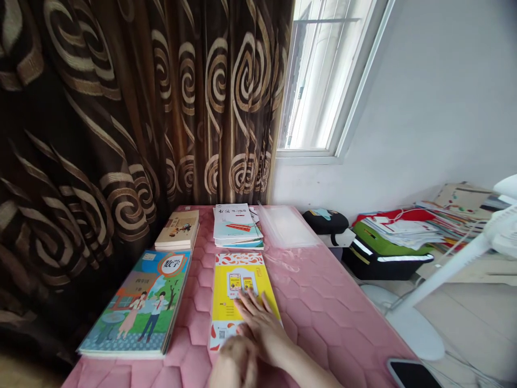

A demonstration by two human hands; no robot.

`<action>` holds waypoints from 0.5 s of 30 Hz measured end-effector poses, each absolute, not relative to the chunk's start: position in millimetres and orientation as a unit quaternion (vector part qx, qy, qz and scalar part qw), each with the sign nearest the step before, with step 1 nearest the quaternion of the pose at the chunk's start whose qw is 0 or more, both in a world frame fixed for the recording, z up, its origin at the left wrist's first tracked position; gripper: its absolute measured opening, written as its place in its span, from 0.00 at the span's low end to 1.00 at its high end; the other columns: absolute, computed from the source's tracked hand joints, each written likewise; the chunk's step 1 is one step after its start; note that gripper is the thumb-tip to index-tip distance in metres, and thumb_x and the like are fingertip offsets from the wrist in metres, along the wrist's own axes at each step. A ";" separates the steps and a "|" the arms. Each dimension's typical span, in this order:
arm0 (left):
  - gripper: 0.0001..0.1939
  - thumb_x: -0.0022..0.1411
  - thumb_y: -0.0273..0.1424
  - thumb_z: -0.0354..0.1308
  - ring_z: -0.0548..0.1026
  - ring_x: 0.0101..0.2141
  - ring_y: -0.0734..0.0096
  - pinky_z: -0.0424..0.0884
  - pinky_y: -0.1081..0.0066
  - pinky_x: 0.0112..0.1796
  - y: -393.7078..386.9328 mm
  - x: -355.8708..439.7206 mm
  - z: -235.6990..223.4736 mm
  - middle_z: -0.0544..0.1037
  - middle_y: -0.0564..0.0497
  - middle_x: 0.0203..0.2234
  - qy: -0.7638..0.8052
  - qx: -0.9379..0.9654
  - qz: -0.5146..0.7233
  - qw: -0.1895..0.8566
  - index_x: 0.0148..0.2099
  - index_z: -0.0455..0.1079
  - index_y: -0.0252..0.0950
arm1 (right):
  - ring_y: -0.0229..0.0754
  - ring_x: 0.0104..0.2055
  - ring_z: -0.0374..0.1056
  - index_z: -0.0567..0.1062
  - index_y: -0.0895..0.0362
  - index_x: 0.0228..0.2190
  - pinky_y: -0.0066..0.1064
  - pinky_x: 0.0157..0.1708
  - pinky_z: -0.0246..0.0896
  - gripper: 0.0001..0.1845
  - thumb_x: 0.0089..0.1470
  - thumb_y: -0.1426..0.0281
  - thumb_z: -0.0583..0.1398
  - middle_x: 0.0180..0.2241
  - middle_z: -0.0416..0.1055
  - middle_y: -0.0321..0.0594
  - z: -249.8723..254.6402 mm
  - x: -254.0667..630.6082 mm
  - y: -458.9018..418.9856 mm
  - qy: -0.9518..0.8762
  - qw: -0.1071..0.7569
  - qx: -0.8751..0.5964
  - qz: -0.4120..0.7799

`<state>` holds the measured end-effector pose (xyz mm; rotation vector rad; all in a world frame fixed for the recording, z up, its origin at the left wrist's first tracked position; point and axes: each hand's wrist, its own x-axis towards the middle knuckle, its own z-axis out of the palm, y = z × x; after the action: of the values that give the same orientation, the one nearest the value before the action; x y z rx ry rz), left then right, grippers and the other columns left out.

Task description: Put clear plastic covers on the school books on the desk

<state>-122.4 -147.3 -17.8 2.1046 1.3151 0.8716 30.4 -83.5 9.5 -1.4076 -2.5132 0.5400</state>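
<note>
A yellow-and-white book (226, 275) with red patterned ends lies flat on the pink quilted surface. My right hand (260, 323) rests on its lower right part, palm down, fingers spread. My left hand (235, 358) is curled closed at the book's near edge, close to my right wrist. It is blurred, and whatever its fingers may hold is hidden. To the left lies a stack topped by a maths textbook (141, 302) with a colourful cover. Beyond the yellow book sits a pile of white-covered books (236, 223), with clear plastic sheets (286, 226) to its right.
Tan books (177, 229) lie at the far left, by the patterned curtain (189, 108). A phone (414, 373) is at the near right edge. Off the right side stand a white fan (448, 269) and a black-and-green box (383, 258) piled with papers.
</note>
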 end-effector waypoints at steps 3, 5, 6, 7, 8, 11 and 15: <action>0.20 0.63 0.25 0.45 0.74 0.51 0.53 0.72 0.53 0.50 -123.0 -142.5 -25.2 0.78 0.41 0.49 0.546 0.765 0.340 -0.024 0.53 0.72 0.35 | 0.53 0.70 0.38 0.54 0.48 0.65 0.57 0.66 0.32 0.28 0.65 0.63 0.48 0.68 0.42 0.36 14.0 27.7 -82.9 -0.849 0.110 -0.483 0.184; 0.25 0.62 0.24 0.45 0.69 0.56 0.48 0.70 0.49 0.51 -113.9 -145.2 -41.2 0.73 0.40 0.56 0.571 0.743 0.324 -0.134 0.61 0.65 0.34 | 0.51 0.70 0.40 0.55 0.48 0.64 0.54 0.66 0.34 0.27 0.66 0.63 0.44 0.68 0.44 0.34 16.2 22.1 -78.7 -0.848 0.117 -0.480 0.190; 0.28 0.62 0.24 0.46 0.66 0.58 0.48 0.69 0.49 0.52 -112.3 -144.7 -50.0 0.70 0.40 0.59 0.576 0.736 0.315 -0.165 0.65 0.59 0.34 | 0.49 0.70 0.40 0.55 0.48 0.64 0.53 0.67 0.34 0.26 0.67 0.62 0.43 0.67 0.46 0.33 16.4 18.2 -74.7 -0.854 0.122 -0.467 0.193; 0.32 0.63 0.24 0.46 0.64 0.60 0.48 0.67 0.48 0.54 -112.3 -143.8 -58.1 0.67 0.40 0.61 0.578 0.733 0.308 -0.185 0.69 0.52 0.35 | 0.48 0.70 0.40 0.55 0.49 0.64 0.50 0.67 0.34 0.26 0.68 0.62 0.41 0.67 0.47 0.32 15.9 13.6 -69.1 -0.864 0.126 -0.448 0.194; 0.35 0.63 0.25 0.46 0.62 0.61 0.49 0.65 0.48 0.55 -113.3 -143.1 -64.8 0.65 0.40 0.62 0.580 0.731 0.303 -0.196 0.71 0.44 0.35 | 0.46 0.70 0.40 0.55 0.49 0.65 0.48 0.68 0.34 0.27 0.68 0.61 0.40 0.67 0.48 0.32 14.9 8.6 -61.8 -0.875 0.131 -0.425 0.191; 0.39 0.64 0.27 0.47 0.63 0.61 0.54 0.62 0.53 0.58 -117.9 -144.1 -74.5 0.62 0.39 0.63 0.574 0.739 0.285 -0.209 0.72 0.33 0.34 | 0.43 0.70 0.40 0.55 0.50 0.65 0.45 0.68 0.31 0.27 0.68 0.59 0.40 0.67 0.49 0.34 12.0 -7.9 -29.8 -0.904 0.131 -0.371 0.168; 0.39 0.63 0.28 0.48 0.63 0.61 0.56 0.61 0.55 0.60 -119.5 -146.5 -75.5 0.61 0.42 0.64 0.583 0.740 0.268 -0.205 0.72 0.35 0.36 | 0.44 0.70 0.39 0.56 0.55 0.64 0.46 0.68 0.30 0.28 0.68 0.59 0.41 0.67 0.48 0.39 15.4 -30.0 25.1 -0.905 0.105 -0.391 0.134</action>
<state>-146.5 -119.5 -75.5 2.6854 2.1152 0.9719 -30.0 25.1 15.4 -1.1520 -2.6661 0.3938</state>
